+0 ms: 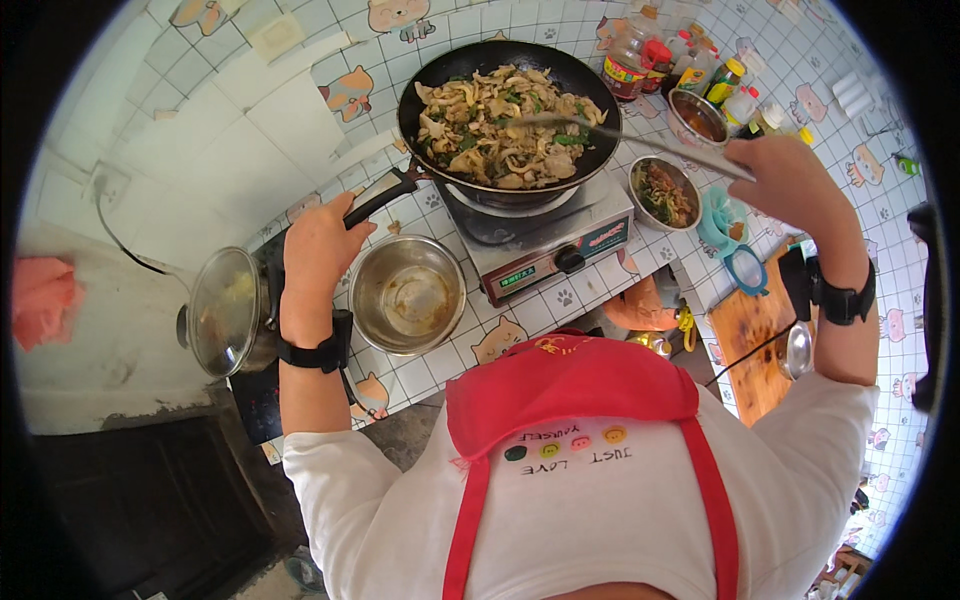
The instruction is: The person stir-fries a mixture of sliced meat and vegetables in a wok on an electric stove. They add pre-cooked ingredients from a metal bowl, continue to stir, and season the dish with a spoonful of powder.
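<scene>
My left hand grips the black handle of a dark wok. In the wok lies a heap of sliced pale food mixed with green pieces. The wok sits on a single-burner gas stove with a black knob. Held in my right hand is a long metal cooking utensil, which reaches over the wok's right rim to the food. Its far end is blurred, so its exact shape cannot be told.
An emptied steel bowl stands left of the stove. A glass-lidded pot is farther left. To the right are a bowl of mixed food, a bowl of reddish liquid, sauce bottles, a turquoise container and a wooden board.
</scene>
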`<state>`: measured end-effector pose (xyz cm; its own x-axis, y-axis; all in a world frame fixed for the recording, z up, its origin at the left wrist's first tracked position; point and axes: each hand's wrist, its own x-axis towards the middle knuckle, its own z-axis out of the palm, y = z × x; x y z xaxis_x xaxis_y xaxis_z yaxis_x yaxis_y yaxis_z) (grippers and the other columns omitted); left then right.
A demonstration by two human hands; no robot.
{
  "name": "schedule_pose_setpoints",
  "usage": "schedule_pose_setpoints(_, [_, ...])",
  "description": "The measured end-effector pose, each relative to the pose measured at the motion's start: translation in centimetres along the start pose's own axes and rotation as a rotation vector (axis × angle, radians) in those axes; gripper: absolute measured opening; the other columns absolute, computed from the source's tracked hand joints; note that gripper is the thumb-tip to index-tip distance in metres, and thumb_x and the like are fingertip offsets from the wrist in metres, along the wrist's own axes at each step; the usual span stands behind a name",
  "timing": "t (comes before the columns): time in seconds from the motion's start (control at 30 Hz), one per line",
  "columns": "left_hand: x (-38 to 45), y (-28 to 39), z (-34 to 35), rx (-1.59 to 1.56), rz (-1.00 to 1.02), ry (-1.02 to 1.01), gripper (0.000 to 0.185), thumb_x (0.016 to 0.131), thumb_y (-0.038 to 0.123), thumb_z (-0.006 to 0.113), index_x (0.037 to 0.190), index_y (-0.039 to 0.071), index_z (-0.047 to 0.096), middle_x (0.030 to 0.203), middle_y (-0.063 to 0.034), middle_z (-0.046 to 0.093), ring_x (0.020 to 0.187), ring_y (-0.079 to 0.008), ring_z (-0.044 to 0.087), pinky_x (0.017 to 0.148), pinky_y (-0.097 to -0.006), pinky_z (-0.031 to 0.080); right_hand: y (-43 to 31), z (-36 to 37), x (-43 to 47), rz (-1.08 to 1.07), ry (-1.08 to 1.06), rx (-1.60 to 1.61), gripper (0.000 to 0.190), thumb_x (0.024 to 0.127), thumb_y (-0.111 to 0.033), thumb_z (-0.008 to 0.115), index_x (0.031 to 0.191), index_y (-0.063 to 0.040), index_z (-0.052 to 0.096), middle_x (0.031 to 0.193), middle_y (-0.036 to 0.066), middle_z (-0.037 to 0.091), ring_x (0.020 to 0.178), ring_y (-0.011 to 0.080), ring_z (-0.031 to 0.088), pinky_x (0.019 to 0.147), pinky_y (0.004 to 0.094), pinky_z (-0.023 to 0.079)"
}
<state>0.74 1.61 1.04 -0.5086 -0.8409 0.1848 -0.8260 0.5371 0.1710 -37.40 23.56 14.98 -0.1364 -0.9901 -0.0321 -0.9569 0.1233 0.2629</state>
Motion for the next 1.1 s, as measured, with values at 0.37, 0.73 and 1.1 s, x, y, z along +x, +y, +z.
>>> schedule_pose_setpoints(0.37, [-0.1, 0.6, -0.4, 0.001, -0.02, 0.008, 0.034, 0.069, 0.029, 0.072, 0.092, 0.006, 0.062, 0.077, -0.0163, 0.063, 0.074, -0.0343, 0.06, 0.064, -0.0424, 0.046, -4.3, 8.2, 1.4, 0.044, -0.078, 0.066, 0.016, 0.077, -0.017, 0.055, 0.087, -0.004, 0.054, 0.067, 0.017, 0.059, 0.069, 0.0372, 0.059, 0.061, 0.0463, 0.046])
schedule_pose_setpoints(0.73, [-0.2, 0.7, -0.3, -0.042, -0.011, 0.028, 0.036, 0.069, 0.028, 0.072, 0.097, 0.006, 0.062, 0.077, -0.0164, 0.064, 0.075, -0.0349, 0.06, 0.064, -0.041, 0.047, -7.8, 9.3, -0.6, 0.176, -0.039, 0.474, 0.026, 0.079, -0.026, 0.058, 0.093, -0.007, 0.049, 0.07, 0.018, 0.06, 0.068, 0.0384, 0.059, 0.06, 0.0465, 0.046])
schedule_pose_setpoints(1.1, [-0.5, 1.0, 0.0, 0.009, -0.01, 0.043, 0.044, 0.071, 0.029, 0.071, 0.109, 0.008, 0.061, 0.083, -0.015, 0.065, 0.077, -0.0334, 0.062, 0.066, -0.0392, 0.048, -6.0, 10.2, -1.8, 0.334, 0.196, 0.823, 0.042, 0.087, -0.036, 0.056, 0.115, -0.005, 0.054, 0.077, 0.014, 0.064, 0.059, 0.0251, 0.059, 0.059, 0.0333, 0.045])
